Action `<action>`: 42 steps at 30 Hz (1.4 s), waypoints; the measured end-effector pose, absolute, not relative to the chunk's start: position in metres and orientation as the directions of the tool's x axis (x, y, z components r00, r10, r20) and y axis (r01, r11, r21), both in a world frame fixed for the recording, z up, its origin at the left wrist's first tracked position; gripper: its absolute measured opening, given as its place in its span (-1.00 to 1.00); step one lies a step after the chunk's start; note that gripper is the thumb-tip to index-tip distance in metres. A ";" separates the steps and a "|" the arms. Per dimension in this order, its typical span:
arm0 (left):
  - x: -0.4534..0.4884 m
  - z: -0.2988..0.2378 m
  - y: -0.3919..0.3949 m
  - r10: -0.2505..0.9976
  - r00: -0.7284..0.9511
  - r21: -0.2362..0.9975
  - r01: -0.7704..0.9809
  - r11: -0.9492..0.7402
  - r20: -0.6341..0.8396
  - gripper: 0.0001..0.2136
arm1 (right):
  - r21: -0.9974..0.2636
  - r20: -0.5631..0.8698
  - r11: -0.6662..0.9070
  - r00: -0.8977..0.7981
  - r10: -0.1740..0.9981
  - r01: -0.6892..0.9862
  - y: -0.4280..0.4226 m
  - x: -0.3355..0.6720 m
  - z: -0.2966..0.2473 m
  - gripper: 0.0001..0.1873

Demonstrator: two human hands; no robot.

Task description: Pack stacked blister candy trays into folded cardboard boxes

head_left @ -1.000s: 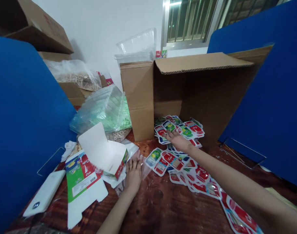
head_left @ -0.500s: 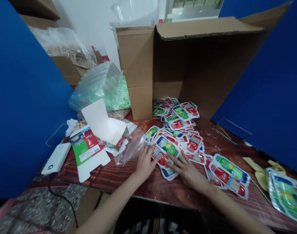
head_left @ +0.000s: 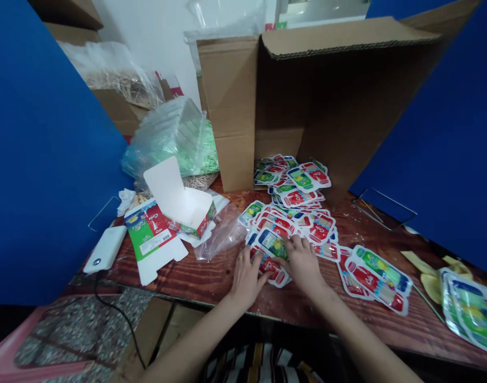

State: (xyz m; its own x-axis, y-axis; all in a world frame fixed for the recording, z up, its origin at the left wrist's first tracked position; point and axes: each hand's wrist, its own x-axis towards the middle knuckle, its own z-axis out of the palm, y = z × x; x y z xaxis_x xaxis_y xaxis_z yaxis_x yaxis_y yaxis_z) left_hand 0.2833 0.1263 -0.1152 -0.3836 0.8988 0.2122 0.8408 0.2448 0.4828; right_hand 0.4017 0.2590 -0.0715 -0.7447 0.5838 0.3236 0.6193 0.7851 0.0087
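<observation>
A small stack of flat, bottle-shaped candy packets (head_left: 272,244), printed red cola and green lemon, lies near the front of the table. My left hand (head_left: 246,274) grips the stack's left edge, its thumb bent in over the red half. From the right, my right hand (head_left: 304,263) closes on the same packets with curled fingers. Its fingertips are partly hidden by the hand. Just behind spreads a loose pile of similar packets (head_left: 321,229), reaching into a cardboard box (head_left: 236,117) lying on its side. More packets (head_left: 381,276) lie to the right.
Left of my hands are an open printed carton (head_left: 187,213), a flattened carton (head_left: 151,234), a clear plastic bag (head_left: 223,231) and a white power bank (head_left: 106,249) with a cable. Larger packets (head_left: 472,308) lie at the right edge. Blue panels (head_left: 438,133) flank the table (head_left: 203,279).
Both hands have shifted around the stack, the right one moving up along its right side with fingers more curled. The packets beneath look more gathered together. The view has tilted slightly.
</observation>
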 end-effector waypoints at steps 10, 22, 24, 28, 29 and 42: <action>0.270 -0.106 0.116 0.758 -0.635 0.883 0.431 0.186 0.150 -0.32 | -0.447 0.348 0.852 -0.824 0.448 0.274 0.232 0.415 -0.079 -0.90; 0.220 -0.089 0.070 0.898 -0.406 0.985 -0.095 0.143 -0.169 -0.62 | -0.167 0.214 0.935 -0.914 0.345 0.314 0.265 0.388 -0.078 -0.38; 0.210 -0.084 0.061 0.910 -0.364 0.980 -0.089 0.177 -0.197 -0.64 | -0.061 0.185 0.940 -0.921 0.342 0.337 0.259 0.386 -0.085 -0.34; 0.207 -0.075 0.054 0.928 -0.318 0.981 -0.028 0.194 -0.193 -0.70 | 0.103 0.185 0.926 -0.921 0.341 0.364 0.252 0.383 -0.090 -0.48; 0.210 -0.073 0.055 0.932 -0.316 0.983 -0.005 0.185 -0.177 -0.72 | 0.115 0.199 0.927 -0.923 0.330 0.357 0.252 0.383 -0.090 -0.53; 0.242 -0.052 0.066 0.904 -0.348 0.889 0.452 -0.069 0.247 -0.92 | -0.714 0.047 0.691 -0.978 0.203 0.110 0.221 0.414 -0.020 -0.57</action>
